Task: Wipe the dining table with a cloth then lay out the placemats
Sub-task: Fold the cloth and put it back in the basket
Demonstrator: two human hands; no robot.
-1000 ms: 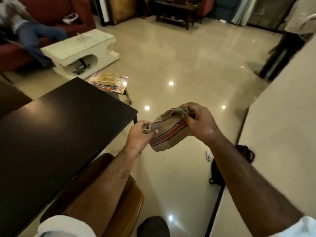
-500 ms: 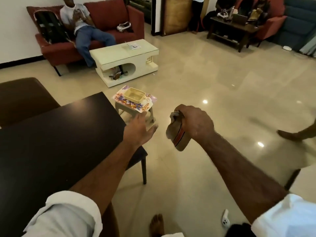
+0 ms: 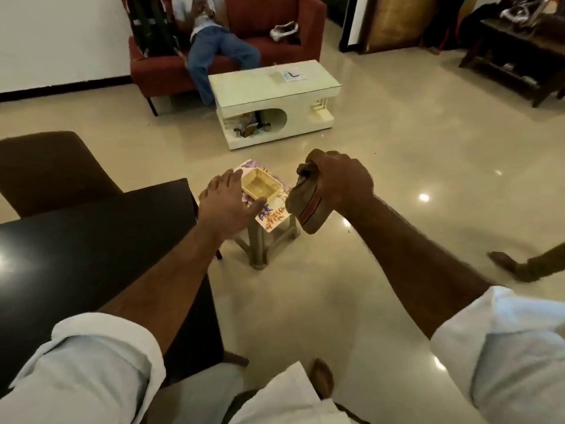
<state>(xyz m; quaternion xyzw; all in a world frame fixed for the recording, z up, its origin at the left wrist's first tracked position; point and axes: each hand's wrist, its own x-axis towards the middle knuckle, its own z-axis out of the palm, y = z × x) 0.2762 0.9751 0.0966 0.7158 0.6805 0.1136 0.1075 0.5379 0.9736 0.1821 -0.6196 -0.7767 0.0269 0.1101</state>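
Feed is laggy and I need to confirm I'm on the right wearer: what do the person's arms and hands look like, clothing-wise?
Both arms wear a pale, whitish long-sleeved shirt, with the left sleeve and the right sleeve rolled or pushed up near the elbow, leaving the forearms bare. The left hand and right hand are bare: no gloves, and no watch, ring or wristband shows from this view.

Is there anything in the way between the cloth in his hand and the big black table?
Nothing solid that shows. The right hand grips the folded brown striped cloth above the floor, right of the dark dining table. Only the open left hand, reaching toward the small stool's yellow basket, lies between them.
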